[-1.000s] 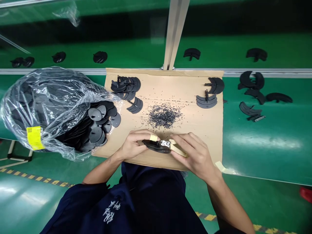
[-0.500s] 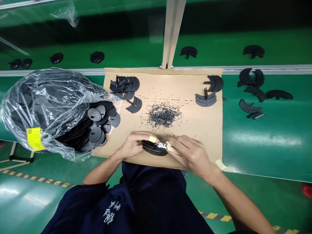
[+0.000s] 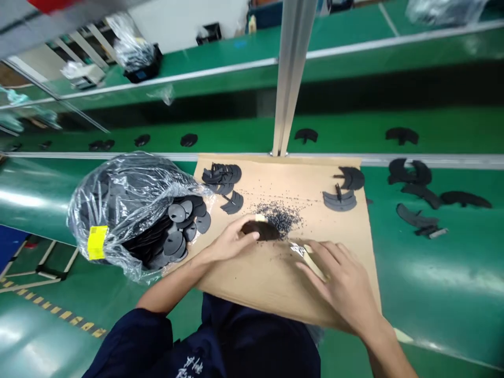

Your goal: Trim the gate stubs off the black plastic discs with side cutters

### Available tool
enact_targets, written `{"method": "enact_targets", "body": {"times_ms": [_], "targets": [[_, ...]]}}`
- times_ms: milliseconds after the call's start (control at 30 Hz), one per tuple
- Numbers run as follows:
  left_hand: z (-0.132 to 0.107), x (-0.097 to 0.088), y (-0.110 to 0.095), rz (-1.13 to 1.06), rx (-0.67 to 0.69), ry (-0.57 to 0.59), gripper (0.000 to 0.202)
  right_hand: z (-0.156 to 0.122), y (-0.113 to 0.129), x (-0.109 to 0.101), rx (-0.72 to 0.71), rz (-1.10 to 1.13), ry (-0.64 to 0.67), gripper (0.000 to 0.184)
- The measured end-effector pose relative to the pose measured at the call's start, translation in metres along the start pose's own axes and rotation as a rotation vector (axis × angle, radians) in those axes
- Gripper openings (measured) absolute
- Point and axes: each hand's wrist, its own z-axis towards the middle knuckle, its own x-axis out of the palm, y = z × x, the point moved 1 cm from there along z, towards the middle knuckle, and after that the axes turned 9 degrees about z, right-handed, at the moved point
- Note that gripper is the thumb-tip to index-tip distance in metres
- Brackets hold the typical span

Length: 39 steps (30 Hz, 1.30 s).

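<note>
My left hand (image 3: pixel 232 242) is closed on a dark, flat, rounded plastic part (image 3: pixel 260 230), with pale tape around one finger. The part sits over the near left side of a pile of tiny black scraps (image 3: pixel 286 215). My right hand (image 3: pixel 342 278) grips a pair of nippers (image 3: pixel 301 251) with cream handles. Their metal jaws point up and left, apart from the part. Both hands are above a sheet of cardboard (image 3: pixel 252 291).
A clear plastic bag (image 3: pixel 114 184) full of black discs (image 3: pixel 173 244) lies open at the left. Curved black parts (image 3: pixel 232 202) are stacked at the cardboard's back left; others (image 3: pixel 339 200) lie back right. More (image 3: pixel 423 195) rest on the green bench. A metal post (image 3: pixel 293 79) rises behind.
The nippers have come away from the part and moved right with my right hand. My left hand has carried the part forward to the scrap pile. The camera view has tilted up.
</note>
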Motion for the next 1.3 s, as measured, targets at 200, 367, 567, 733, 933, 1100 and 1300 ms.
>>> {"method": "enact_targets", "body": {"times_ms": [200, 367, 567, 733, 933, 1100, 1300], "targets": [[0.124, -0.064, 0.033, 0.273, -0.044, -0.224, 0.059, -0.038, -0.027, 0.013, 0.033, -0.105, -0.042, 0.037], [0.207, -0.1, 0.039, 0.445, -0.078, -0.301, 0.022, -0.055, -0.025, 0.029, 0.047, -0.146, -0.077, 0.039], [0.222, -0.075, 0.033, 0.627, -0.038, -0.303, 0.023, -0.073, -0.02, 0.037, 0.082, -0.185, -0.144, 0.047], [0.2, 0.005, -0.003, 0.68, 0.246, -0.01, 0.022, -0.082, -0.019, 0.04, 0.149, -0.112, -0.16, 0.05], [0.248, 0.074, -0.038, 0.741, 0.086, 0.068, 0.039, -0.083, -0.029, 0.043, 0.093, -0.128, -0.166, 0.05], [0.293, 0.075, -0.052, 0.789, -0.211, 0.012, 0.041, -0.086, -0.035, 0.043, 0.064, -0.17, -0.145, 0.049], [0.28, 0.058, -0.075, 0.859, -0.102, 0.051, 0.034, -0.081, -0.032, 0.038, 0.093, -0.106, -0.166, 0.044]]}}
